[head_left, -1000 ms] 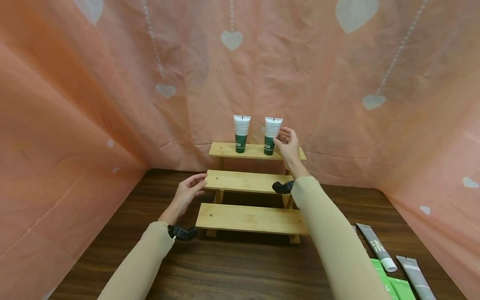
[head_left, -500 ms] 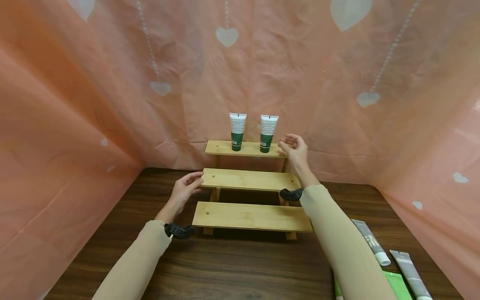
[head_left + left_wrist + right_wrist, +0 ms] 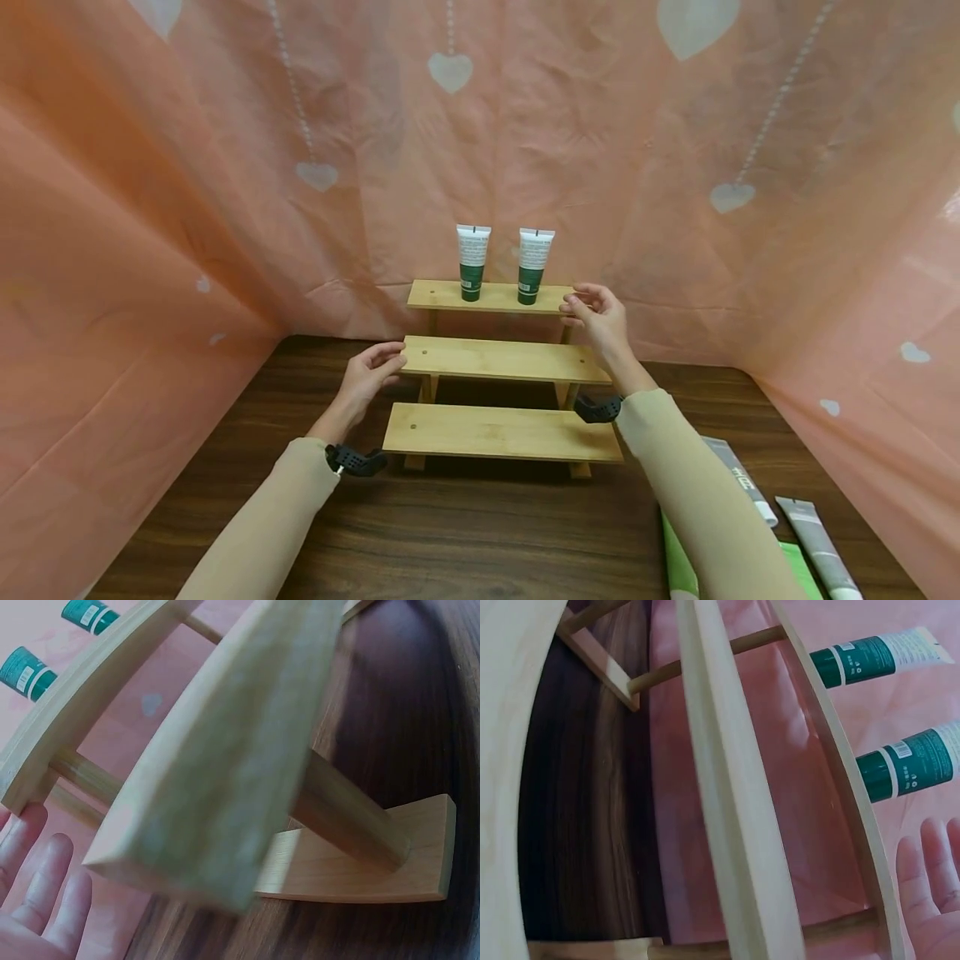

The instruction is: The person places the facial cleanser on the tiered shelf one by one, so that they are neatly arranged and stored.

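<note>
Two white-and-green squeeze tubes stand cap-down on the top step of a three-step wooden shelf [image 3: 502,358]: the left tube [image 3: 472,265] and the right tube [image 3: 534,267]. My right hand [image 3: 602,323] is beside the top step's right end, apart from the right tube, fingers loosely bent and holding nothing. In the right wrist view its fingers [image 3: 936,862] show below the nearer tube [image 3: 915,766]. At the left end of the middle step is my left hand [image 3: 363,381], its relaxed fingertips at the board's edge. The left wrist view shows a fingertip [image 3: 30,817] against a board end.
Grey tubes [image 3: 817,542] lie on the dark wooden table [image 3: 480,533] at the lower right. Green tubes or packs [image 3: 677,558] lie near them, partly hidden by my right sleeve. Pink curtain with white hearts [image 3: 645,167] encloses the back and sides.
My right hand has let go of the right tube and moved right and down, away from it. The tube stays standing. My left hand keeps its place, while the head view shifts slightly.
</note>
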{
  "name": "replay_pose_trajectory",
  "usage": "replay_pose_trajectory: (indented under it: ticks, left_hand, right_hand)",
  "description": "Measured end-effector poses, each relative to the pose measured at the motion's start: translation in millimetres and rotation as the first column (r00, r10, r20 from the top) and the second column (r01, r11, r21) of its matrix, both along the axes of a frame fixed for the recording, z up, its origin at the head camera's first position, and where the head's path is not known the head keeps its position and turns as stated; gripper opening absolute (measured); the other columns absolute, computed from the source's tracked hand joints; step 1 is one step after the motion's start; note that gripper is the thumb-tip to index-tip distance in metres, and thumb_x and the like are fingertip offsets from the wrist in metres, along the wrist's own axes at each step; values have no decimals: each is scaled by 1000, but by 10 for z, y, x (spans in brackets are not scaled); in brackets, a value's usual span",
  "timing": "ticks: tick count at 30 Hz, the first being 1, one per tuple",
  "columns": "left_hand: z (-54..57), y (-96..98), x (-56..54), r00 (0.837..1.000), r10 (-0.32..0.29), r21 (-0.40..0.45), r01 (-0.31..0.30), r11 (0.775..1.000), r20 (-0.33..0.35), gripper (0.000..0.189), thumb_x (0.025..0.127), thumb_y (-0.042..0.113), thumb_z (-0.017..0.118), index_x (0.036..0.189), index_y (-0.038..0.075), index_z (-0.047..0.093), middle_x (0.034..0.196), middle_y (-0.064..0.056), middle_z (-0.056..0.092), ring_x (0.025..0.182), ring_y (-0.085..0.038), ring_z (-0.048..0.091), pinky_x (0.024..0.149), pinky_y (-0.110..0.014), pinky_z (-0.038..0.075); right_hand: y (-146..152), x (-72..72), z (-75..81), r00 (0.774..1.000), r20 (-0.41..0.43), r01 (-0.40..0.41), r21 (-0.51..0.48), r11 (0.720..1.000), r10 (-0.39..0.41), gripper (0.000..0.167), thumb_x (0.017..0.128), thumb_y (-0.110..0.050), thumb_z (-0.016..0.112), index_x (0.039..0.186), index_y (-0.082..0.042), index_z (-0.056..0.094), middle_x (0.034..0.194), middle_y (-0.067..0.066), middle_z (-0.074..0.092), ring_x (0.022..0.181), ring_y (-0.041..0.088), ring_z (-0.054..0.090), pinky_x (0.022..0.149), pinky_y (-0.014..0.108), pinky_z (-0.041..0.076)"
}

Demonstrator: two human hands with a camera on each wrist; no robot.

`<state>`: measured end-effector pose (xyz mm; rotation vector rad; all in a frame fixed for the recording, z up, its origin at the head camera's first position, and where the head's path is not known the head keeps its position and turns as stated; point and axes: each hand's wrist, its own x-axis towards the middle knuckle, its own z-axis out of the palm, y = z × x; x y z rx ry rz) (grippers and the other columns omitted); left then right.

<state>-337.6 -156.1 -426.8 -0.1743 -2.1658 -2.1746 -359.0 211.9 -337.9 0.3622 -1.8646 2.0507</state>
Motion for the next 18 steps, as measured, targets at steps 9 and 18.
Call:
replay_pose_trajectory:
  ticks: [9, 18]
  left_hand:
    - [5, -18, -17, 999, -33, 0, 33, 999, 2, 43, 86, 24, 69, 123, 6, 58, 116, -12, 56, 100, -17, 57, 86, -38, 50]
    - [-17, -22, -19, 999, -44, 16, 44, 999, 17, 49, 84, 28, 70, 125, 5, 56, 117, -12, 55, 100, -16, 56, 89, -42, 48]
  right_hand:
    - [168, 228, -39, 998, 27, -67, 90, 994, 65, 41, 92, -8, 59, 122, 14, 43, 102, 20, 58, 84, 25, 66, 76, 44, 52]
    - [404, 441, -112, 995, 43, -93, 54, 994, 91, 37, 91, -9, 60, 119, 11, 47, 99, 17, 61, 84, 23, 66, 75, 39, 54]
